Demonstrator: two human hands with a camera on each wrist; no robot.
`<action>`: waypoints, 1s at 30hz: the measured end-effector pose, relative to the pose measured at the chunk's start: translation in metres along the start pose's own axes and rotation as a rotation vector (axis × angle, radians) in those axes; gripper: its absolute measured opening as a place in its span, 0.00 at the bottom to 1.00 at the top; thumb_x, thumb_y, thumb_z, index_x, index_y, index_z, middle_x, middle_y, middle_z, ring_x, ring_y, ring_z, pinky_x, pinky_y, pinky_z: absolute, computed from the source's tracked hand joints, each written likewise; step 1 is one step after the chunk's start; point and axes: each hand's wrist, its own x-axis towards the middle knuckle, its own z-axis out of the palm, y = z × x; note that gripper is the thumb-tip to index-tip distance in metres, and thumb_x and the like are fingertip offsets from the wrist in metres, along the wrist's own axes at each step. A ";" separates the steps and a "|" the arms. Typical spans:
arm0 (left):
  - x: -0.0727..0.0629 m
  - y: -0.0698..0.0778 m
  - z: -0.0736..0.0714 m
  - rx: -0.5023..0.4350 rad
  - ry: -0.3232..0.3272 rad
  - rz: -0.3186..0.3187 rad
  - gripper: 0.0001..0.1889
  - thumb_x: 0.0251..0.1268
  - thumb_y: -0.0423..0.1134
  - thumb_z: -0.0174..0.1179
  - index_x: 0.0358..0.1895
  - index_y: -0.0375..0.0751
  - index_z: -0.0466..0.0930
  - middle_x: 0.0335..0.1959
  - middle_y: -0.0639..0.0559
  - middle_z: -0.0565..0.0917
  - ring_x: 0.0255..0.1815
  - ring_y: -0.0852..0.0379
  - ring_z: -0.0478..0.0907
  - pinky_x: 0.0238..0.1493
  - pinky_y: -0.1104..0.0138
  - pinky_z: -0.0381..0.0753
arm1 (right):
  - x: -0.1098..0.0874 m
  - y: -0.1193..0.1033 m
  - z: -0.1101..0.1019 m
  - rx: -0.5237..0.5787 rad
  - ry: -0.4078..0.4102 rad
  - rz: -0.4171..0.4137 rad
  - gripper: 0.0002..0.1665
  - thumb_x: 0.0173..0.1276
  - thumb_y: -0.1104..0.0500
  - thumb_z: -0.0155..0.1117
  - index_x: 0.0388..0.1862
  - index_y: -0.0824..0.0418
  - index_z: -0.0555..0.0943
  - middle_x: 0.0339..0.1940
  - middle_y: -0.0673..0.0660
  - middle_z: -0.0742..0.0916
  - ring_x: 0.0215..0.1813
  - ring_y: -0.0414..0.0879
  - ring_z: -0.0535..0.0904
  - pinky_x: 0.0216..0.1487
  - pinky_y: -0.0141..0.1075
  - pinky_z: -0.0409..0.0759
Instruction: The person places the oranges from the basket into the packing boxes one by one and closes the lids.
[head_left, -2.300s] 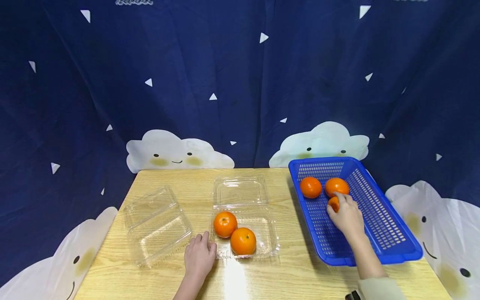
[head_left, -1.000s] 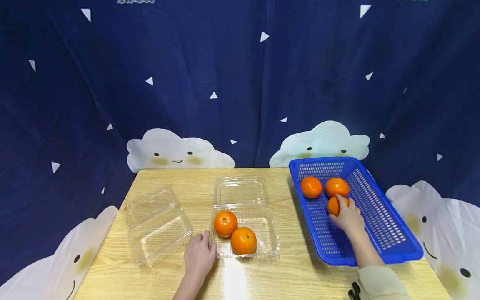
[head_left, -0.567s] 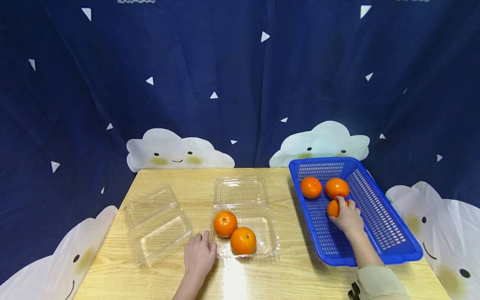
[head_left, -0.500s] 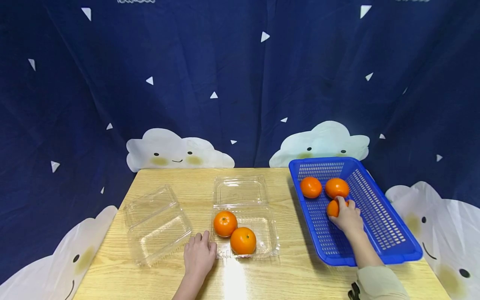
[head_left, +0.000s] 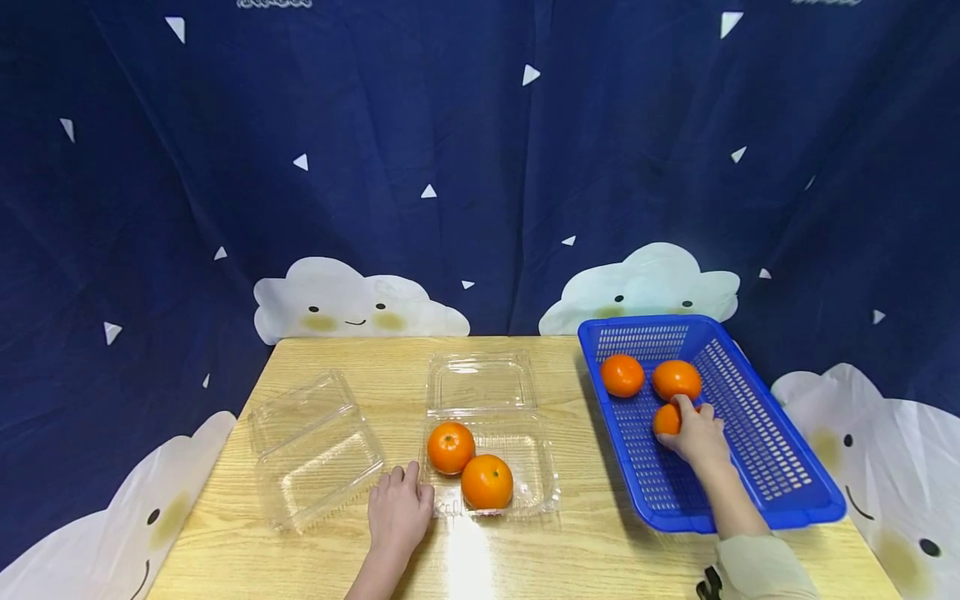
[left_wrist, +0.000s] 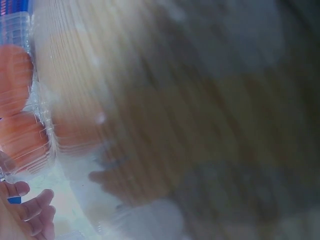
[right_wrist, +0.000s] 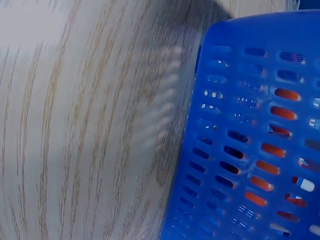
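In the blue plastic basket (head_left: 780,450), my right hand (head_left: 697,437) grips an orange (head_left: 666,420) from its right side, thumb and fingers around it. Just beyond it lies another orange (head_left: 677,380), with a third orange (head_left: 622,376) to the left. Through the basket's slots, the right wrist view gives glimpses of orange and fingers. My left hand (head_left: 399,510) rests on the table at the front left corner of an open clear clamshell box (head_left: 528,467); its fingers are loosely bent, right at the rim. Two oranges, a front orange (head_left: 487,482) and a rear orange (head_left: 451,448), sit in this box.
A second open clear clamshell box (head_left: 322,467) lies askew on the left of the wooden table (head_left: 585,550), holding nothing. Behind the table hangs a dark blue curtain (head_left: 480,167) with white clouds and triangles.
My right fingers have shifted from over the near orange round to its right side. The orange behind it has moved slightly to the right. My left hand and the boxes stay put.
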 end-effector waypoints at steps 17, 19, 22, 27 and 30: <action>0.000 0.000 0.001 -0.007 0.003 -0.004 0.11 0.54 0.42 0.53 0.38 0.39 0.74 0.28 0.46 0.75 0.31 0.45 0.71 0.31 0.56 0.68 | -0.007 -0.008 -0.015 0.045 0.033 -0.023 0.40 0.50 0.55 0.68 0.58 0.68 0.61 0.48 0.82 0.63 0.41 0.78 0.64 0.38 0.63 0.67; 0.000 0.000 0.001 -0.006 -0.003 -0.005 0.12 0.54 0.42 0.53 0.39 0.39 0.75 0.29 0.45 0.75 0.32 0.45 0.72 0.31 0.55 0.68 | -0.008 -0.012 -0.017 0.045 0.065 -0.037 0.40 0.50 0.54 0.68 0.58 0.68 0.62 0.48 0.81 0.64 0.40 0.78 0.65 0.37 0.63 0.68; 0.000 0.000 0.000 -0.002 -0.008 -0.006 0.13 0.54 0.42 0.53 0.41 0.39 0.75 0.30 0.45 0.76 0.32 0.45 0.72 0.32 0.55 0.69 | -0.009 -0.018 -0.020 0.044 0.118 -0.057 0.40 0.50 0.54 0.68 0.58 0.68 0.63 0.47 0.81 0.65 0.39 0.77 0.66 0.37 0.63 0.68; -0.001 0.001 0.000 -0.007 -0.008 -0.009 0.13 0.55 0.42 0.53 0.41 0.39 0.75 0.31 0.44 0.76 0.33 0.45 0.72 0.33 0.55 0.69 | -0.012 -0.030 -0.027 0.057 0.197 -0.106 0.39 0.47 0.55 0.71 0.56 0.68 0.65 0.47 0.80 0.66 0.39 0.76 0.66 0.37 0.64 0.68; 0.000 0.001 0.000 -0.010 0.000 -0.005 0.12 0.54 0.42 0.53 0.39 0.39 0.75 0.30 0.44 0.76 0.32 0.45 0.72 0.32 0.56 0.68 | -0.014 -0.039 -0.031 0.072 0.215 -0.126 0.38 0.47 0.56 0.71 0.55 0.67 0.66 0.48 0.80 0.66 0.41 0.75 0.66 0.37 0.64 0.68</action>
